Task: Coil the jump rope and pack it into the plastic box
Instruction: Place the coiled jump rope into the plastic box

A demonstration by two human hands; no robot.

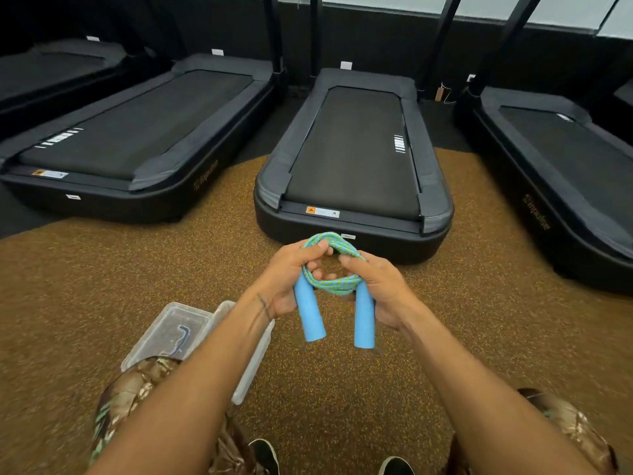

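Observation:
The jump rope (334,282) has a blue-green braided cord wound into a small coil and two light blue foam handles that hang down side by side. My left hand (287,279) grips the left handle and the coil's left side. My right hand (376,289) grips the right handle and pinches the cord at the top of the coil. The clear plastic box (171,334) lies on the floor at the lower left, partly hidden behind my left forearm, with its lid beside it. Both hands hold the rope in the air to the right of and above the box.
Several black treadmills (352,156) stand in a row ahead on the speckled brown rubber floor (342,389). My knees in camouflage trousers and my black shoes (263,454) show at the bottom edge.

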